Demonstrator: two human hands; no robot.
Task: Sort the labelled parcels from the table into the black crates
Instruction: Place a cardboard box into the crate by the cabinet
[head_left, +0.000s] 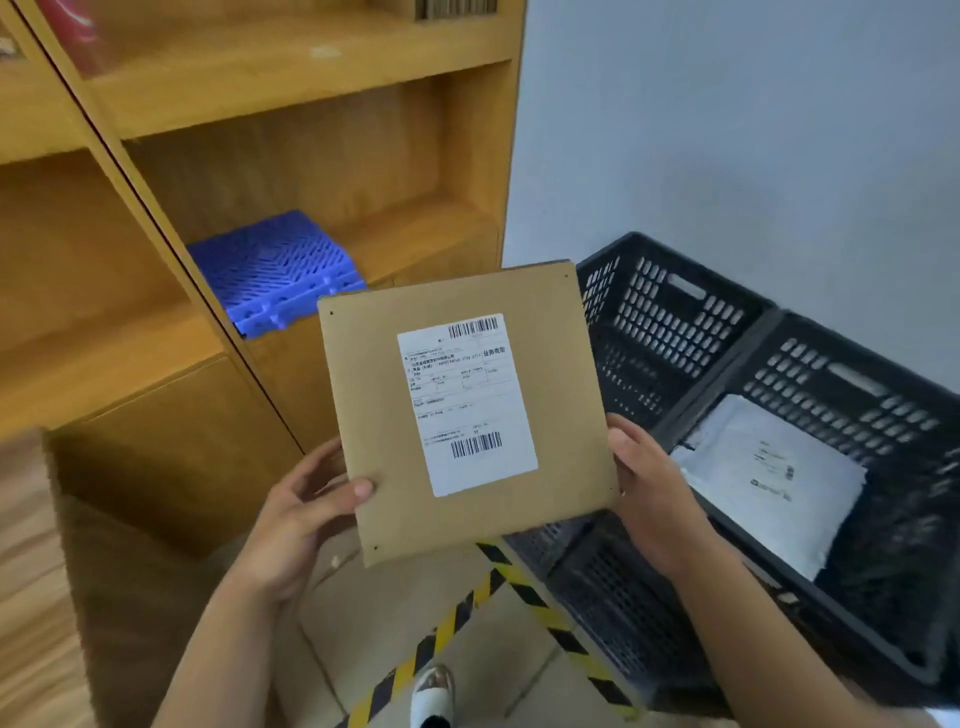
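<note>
I hold a flat brown cardboard parcel (379, 395) with a white barcode label (467, 405) upright in front of me. My left hand (301, 514) grips its lower left edge, thumb on the front. My right hand (649, 483) grips its right edge. Two black crates stand on the floor to the right: the far crate (670, 317) shows no parcel inside, and the near crate (872, 405) holds a white padded parcel (769, 483) lying flat. The brown parcel hangs left of both crates, partly covering the far one.
A wooden shelf unit (311, 78) fills the left and back, with a blue plastic grid panel (275, 270) on a lower shelf. A wooden table edge (26, 571) shows at far left. Yellow-black floor tape (524, 587) and my shoe (431, 696) lie below. A pale wall (727, 130) stands behind the crates.
</note>
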